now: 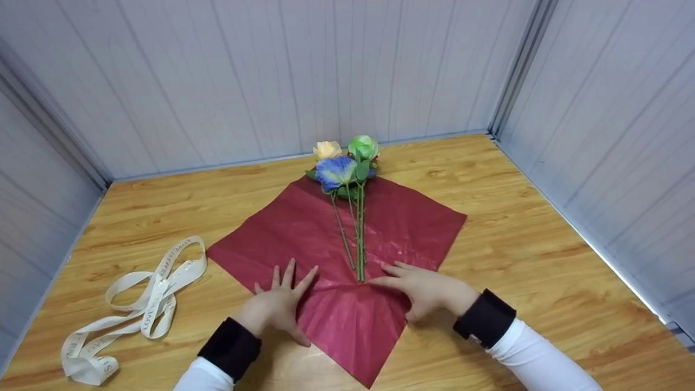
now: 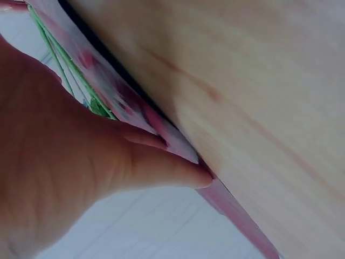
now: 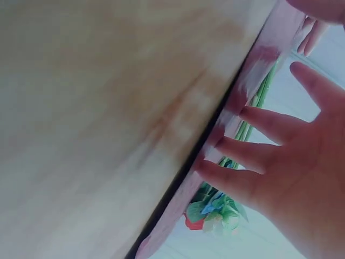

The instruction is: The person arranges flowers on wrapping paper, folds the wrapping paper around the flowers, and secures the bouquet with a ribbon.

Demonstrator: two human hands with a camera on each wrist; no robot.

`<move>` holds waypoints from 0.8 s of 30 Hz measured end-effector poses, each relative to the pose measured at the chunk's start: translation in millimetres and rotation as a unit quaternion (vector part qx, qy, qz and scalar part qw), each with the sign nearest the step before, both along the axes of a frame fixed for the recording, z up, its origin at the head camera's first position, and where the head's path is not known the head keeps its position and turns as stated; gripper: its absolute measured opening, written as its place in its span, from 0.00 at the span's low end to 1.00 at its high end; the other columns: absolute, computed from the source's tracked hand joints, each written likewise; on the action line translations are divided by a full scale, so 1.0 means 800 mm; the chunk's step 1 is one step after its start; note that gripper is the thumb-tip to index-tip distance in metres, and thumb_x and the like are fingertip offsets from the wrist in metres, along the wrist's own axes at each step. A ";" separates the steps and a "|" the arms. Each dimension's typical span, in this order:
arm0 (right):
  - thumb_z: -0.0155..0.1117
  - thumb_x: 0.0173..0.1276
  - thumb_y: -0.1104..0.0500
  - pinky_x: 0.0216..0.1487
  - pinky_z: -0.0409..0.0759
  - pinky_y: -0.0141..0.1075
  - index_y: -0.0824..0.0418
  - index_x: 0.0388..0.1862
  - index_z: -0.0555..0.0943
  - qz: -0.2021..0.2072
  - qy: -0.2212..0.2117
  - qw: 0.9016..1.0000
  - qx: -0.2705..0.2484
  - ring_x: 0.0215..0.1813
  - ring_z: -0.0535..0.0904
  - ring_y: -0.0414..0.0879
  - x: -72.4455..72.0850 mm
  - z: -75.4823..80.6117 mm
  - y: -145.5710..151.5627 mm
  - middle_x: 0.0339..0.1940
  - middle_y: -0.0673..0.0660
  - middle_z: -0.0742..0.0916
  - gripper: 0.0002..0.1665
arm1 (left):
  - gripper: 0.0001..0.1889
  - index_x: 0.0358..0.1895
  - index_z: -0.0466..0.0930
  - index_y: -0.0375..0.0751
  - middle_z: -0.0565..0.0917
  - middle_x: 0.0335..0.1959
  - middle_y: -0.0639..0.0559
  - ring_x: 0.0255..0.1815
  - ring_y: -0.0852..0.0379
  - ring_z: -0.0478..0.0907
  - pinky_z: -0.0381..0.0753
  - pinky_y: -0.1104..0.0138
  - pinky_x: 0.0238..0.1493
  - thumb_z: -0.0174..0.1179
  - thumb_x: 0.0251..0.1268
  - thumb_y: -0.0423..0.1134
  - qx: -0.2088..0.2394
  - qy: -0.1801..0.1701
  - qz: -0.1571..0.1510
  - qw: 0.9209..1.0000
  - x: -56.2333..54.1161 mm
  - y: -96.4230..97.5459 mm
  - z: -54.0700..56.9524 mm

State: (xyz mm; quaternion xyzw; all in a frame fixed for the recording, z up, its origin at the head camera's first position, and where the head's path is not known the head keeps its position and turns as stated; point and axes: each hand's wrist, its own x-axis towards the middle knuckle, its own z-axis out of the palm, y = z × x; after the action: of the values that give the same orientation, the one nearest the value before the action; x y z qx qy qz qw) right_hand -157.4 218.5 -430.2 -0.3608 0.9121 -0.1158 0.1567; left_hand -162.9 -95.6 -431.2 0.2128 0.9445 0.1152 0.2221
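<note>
A dark red sheet of wrapping paper [image 1: 282, 233] lies on the table with one corner toward me. On its far half rests a bunch of artificial flowers [image 1: 336, 172], blue, green and peach heads away from me, green stems [image 1: 360, 244] pointing my way. My left hand [image 1: 279, 304] rests on the paper's near left edge, fingers spread. My right hand [image 1: 426, 288] lies on the near right part, fingertips close to the stem ends. Spread fingers [image 3: 242, 183] of that hand touch the paper in the right wrist view. Neither hand holds anything.
A loosely looped cream ribbon [image 1: 157, 293] with printed letters lies on the wooden table [image 1: 543, 260] at the left. Pale panel walls [image 1: 260, 76] stand at the back and both sides, close behind the flower heads.
</note>
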 end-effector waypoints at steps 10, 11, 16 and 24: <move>0.75 0.45 0.51 0.66 0.65 0.54 0.45 0.72 0.63 0.009 0.020 1.000 -0.001 0.73 0.57 0.64 -0.001 -0.001 -0.001 0.74 0.66 0.62 0.53 | 0.46 0.68 0.66 0.48 0.67 0.65 0.39 0.70 0.36 0.57 0.42 0.33 0.65 0.72 0.37 0.47 0.094 0.145 -0.158 0.972 -0.010 -0.006 -0.009; 0.77 0.44 0.49 0.66 0.64 0.55 0.46 0.72 0.63 0.012 0.019 1.000 -0.004 0.73 0.57 0.65 -0.001 -0.001 0.000 0.74 0.66 0.62 0.55 | 0.42 0.66 0.69 0.47 0.71 0.63 0.41 0.67 0.38 0.62 0.49 0.37 0.66 0.70 0.39 0.46 0.105 0.157 -0.171 0.967 -0.012 -0.006 -0.009; 0.77 0.44 0.50 0.67 0.62 0.56 0.48 0.72 0.62 0.017 0.016 1.000 -0.017 0.72 0.58 0.66 -0.003 0.000 0.004 0.73 0.67 0.63 0.55 | 0.21 0.53 0.79 0.41 0.83 0.45 0.50 0.48 0.53 0.78 0.75 0.56 0.52 0.64 0.52 0.37 0.162 0.162 -0.167 0.959 -0.022 -0.012 -0.010; 0.61 0.60 0.64 0.66 0.66 0.52 0.65 0.64 0.72 -0.037 -0.006 0.996 -0.079 0.67 0.68 0.60 -0.013 -0.003 0.017 0.65 0.64 0.75 0.31 | 0.05 0.38 0.83 0.44 0.83 0.31 0.57 0.37 0.59 0.79 0.78 0.61 0.44 0.59 0.64 0.39 0.201 0.155 -0.081 0.964 -0.032 -0.023 -0.012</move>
State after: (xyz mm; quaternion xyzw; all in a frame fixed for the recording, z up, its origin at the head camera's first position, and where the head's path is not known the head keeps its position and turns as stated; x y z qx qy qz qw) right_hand -167.9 232.0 -432.5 -0.3374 0.9120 -0.1949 0.1285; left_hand -188.8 -113.8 -440.4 0.3439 0.9045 0.2501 0.0341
